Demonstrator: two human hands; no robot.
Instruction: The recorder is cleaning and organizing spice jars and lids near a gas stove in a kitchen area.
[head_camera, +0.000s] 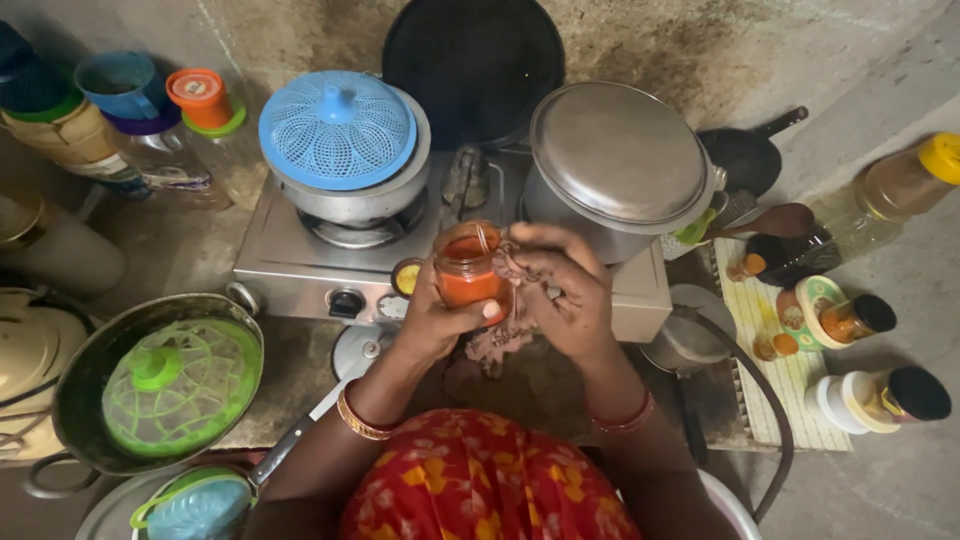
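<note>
My left hand (435, 320) grips an open glass jar (468, 268) of orange-red paste, held upright in front of the stove (300, 265). My right hand (560, 290) is at the jar's right side with its fingers bent around a small spoon handle (484, 238) that sticks out of the jar. Both hands are stained dark. I wear bangles on both wrists and a red and yellow flowered dress.
A two-burner stove carries a pot under a blue mesh cover (337, 128) and a steel lidded pot (618, 160). A pan with a green mesh cover (175, 385) sits at left. Bottles and jars (870, 318) stand on a mat at right, oil bottles (190, 140) at back left.
</note>
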